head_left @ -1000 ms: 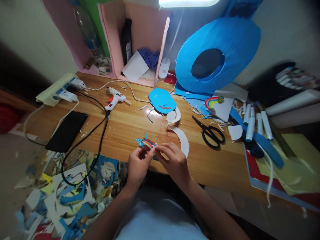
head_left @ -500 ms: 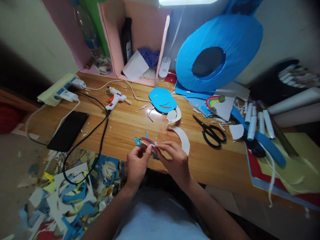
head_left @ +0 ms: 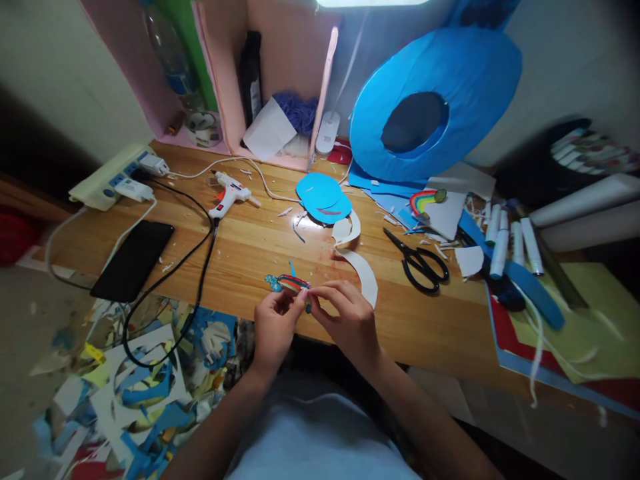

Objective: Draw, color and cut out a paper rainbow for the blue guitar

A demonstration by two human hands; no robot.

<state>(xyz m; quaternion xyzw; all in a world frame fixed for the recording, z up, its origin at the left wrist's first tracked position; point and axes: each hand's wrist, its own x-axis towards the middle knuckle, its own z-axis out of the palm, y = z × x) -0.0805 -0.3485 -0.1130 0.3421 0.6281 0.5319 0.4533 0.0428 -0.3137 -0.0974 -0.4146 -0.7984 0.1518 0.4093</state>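
Just above the front edge of the wooden table, my left hand [head_left: 277, 327] pinches a small paper rainbow [head_left: 291, 283] with a blue cloud shape at its left end. My right hand [head_left: 349, 318] has its thumb and fingertips closed on the rainbow's right end; the fingers partly cover that end. Beyond my right hand lies a curved white paper strip [head_left: 364, 272]. Further back on the table are blue paper circles [head_left: 324, 199], overlapping one another. Black-handled scissors [head_left: 418, 261] lie to the right, their tips pointing away and left.
A white glue gun [head_left: 231, 194], black phone [head_left: 133, 261] and power strip [head_left: 111, 179] occupy the left side. At the back stands a large blue ring [head_left: 370, 113]. A second rainbow [head_left: 427, 201] and several markers [head_left: 501, 248] lie right. Paper scraps [head_left: 120, 393] cover the floor at left.
My hands stay almost in place with the rainbow between them; the rainbow tilts slightly. The whole view has shifted a little, so the table things appear slightly further left.
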